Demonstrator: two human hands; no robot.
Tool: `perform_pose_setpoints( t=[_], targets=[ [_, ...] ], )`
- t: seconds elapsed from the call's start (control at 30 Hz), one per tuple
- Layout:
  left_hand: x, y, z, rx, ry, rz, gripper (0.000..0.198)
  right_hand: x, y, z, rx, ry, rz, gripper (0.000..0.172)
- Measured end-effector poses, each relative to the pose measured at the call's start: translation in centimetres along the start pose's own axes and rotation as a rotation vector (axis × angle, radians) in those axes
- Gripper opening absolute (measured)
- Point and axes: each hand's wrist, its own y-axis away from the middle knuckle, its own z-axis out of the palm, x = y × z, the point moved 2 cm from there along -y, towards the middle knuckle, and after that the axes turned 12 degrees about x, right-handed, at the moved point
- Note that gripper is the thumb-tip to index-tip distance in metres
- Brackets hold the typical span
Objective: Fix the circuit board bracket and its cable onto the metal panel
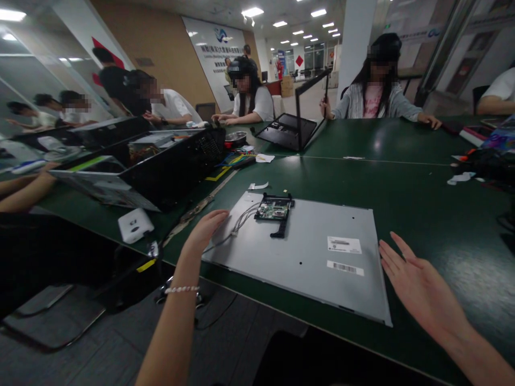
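Note:
A flat grey LCD panel (314,268) lies on the green table with its metal back up. Two white labels mark its right half. Near its far edge sits a small green circuit board (276,209) in a black plastic bracket (280,231), with grey cables (241,219) running off to the left. At the panel's left edge is my left hand (209,228), fingers stretched out; whether it touches the edge I cannot tell. My right hand (416,273) is beside the right edge, palm turned inward and fingers spread, holding nothing.
An opened black computer case (173,166) stands to the left, near a white box-shaped device (135,225). Across the table a person holds a black monitor frame (298,118) upright over a black cover (281,132). Cables and parts (491,155) lie at the right.

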Motion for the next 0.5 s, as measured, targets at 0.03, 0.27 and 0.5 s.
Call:
perform_pose_setpoints(
  t=[0.03,0.27,0.5],
  targets=[
    [0.0,0.1,0.0,0.008,0.038,-0.021,0.022,-0.2,0.1,-0.1,0.002,-0.012,0.001,0.064],
    [0.2,2.0,1.0,-0.075,0.134,-0.071,0.030,-2.3,0.3,-1.7,0.087,-0.036,-0.015,0.056],
    [1.1,6.2,3.6,-0.161,0.263,-0.125,0.041,-4.6,-0.3,-5.3,0.169,0.105,-0.067,0.058]
  ],
)
